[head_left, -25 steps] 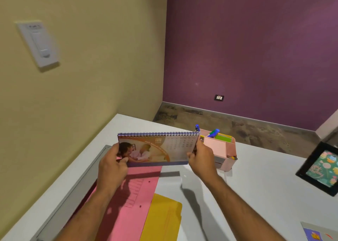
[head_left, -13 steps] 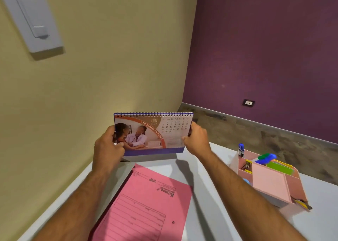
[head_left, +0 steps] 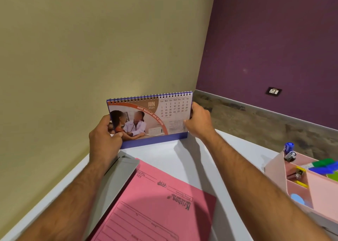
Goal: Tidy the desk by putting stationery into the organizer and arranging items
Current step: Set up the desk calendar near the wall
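A spiral-bound desk calendar (head_left: 151, 116) showing June stands upright at the far corner of the white desk (head_left: 184, 160), its blue base at or just above the surface. My left hand (head_left: 105, 136) grips its left edge and my right hand (head_left: 198, 122) grips its right edge. A pink desk organizer (head_left: 274, 169) stands at the right, holding pens, a blue-capped item, sticky notes and clips in its compartments.
A pink file folder (head_left: 161, 204) lies on the desk in front of me, on top of a grey folder (head_left: 117, 175) at its left. A beige wall runs along the desk's left side; a purple wall with a socket is beyond.
Both hands have carried the calendar away from the organizer toward the far left corner of the desk and lowered it. The view has shifted left and down.
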Demonstrator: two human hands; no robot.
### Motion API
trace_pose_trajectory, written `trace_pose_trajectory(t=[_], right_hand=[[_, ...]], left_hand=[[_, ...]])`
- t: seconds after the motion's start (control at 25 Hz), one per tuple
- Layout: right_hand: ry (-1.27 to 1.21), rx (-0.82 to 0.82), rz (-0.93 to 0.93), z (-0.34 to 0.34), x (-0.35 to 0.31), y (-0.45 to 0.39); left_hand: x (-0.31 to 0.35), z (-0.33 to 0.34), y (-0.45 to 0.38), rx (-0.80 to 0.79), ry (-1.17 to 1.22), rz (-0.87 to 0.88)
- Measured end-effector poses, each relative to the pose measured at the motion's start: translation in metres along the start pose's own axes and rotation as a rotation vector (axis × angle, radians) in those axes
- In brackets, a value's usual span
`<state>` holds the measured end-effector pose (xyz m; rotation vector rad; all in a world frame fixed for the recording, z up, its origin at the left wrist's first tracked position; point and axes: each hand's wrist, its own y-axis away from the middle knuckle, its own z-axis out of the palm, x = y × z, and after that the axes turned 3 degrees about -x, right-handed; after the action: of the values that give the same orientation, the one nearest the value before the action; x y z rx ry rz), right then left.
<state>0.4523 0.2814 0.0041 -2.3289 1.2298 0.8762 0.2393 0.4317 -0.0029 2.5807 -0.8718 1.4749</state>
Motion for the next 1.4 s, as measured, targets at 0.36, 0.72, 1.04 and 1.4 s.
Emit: trace_pose_trajectory(t=[0.36,0.72,1.04,1.4], right_hand=[[-0.008,0.024,0.111,-0.007,0.014,0.015],[0.226,0.116,-0.040,-0.056,-0.010,0.087],[0.446,0.155,-0.155,-0.098,-0.019,0.194],[0.388,0.213,-0.081,-0.117,0.004,0.351]], left_hand=[[-0.009,-0.007,0.002,-0.010,-0.076,-0.051],[0.025,-0.046,0.041,-0.078,-0.496,0.212],[0.091,-0.059,0.112,-0.237,-0.581,0.572],[0.117,-0.069,0.250,-0.422,-0.622,0.597]])
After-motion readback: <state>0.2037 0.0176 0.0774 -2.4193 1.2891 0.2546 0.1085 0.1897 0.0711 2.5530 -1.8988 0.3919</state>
